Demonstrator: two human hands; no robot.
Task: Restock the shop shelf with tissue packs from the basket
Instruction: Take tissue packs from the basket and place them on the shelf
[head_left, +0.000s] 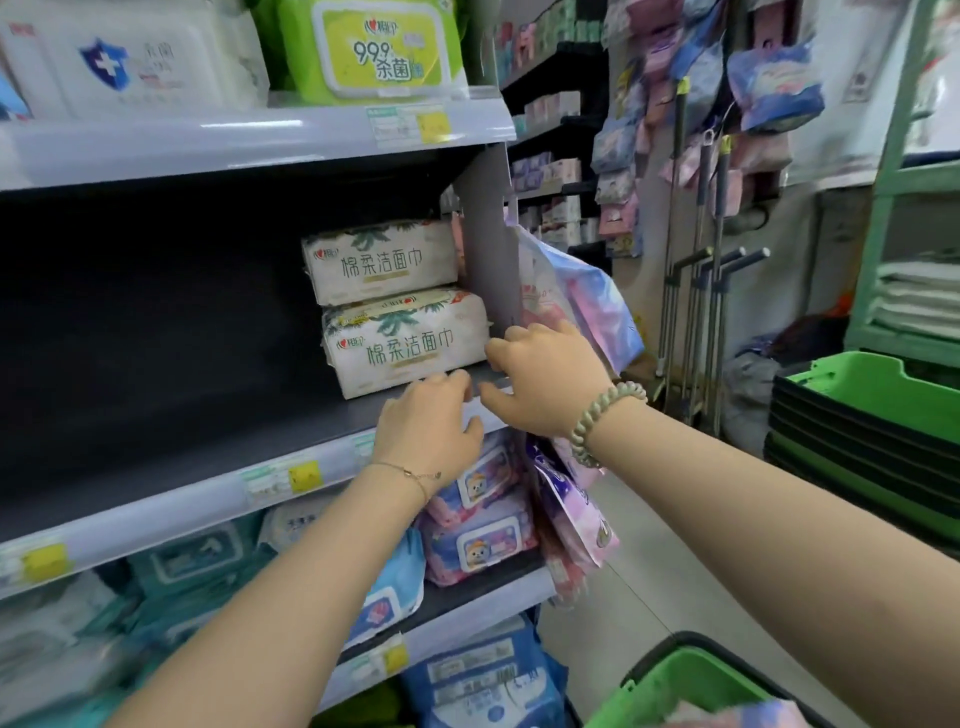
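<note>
1. So, two white tissue packs (397, 306) with green lettering sit stacked at the right end of the middle shelf (218, 452), one right on top of the other, top one set a bit farther back.
2. The left hand (428, 431) rests on the shelf's front edge just below the lower pack, fingers curled loosely, holding nothing that I can see.
3. The right hand (545, 379) is at the pack's right end, fingers bent and touching its corner, beaded bracelet (602, 421) on the wrist.
4. Most of that shelf to the left is bare dark board.
5. The green basket (691, 686) is bottom right, near the camera, with something pinkish inside.
6. More green baskets (872, 431) are stacked far right on the floor.
</note>
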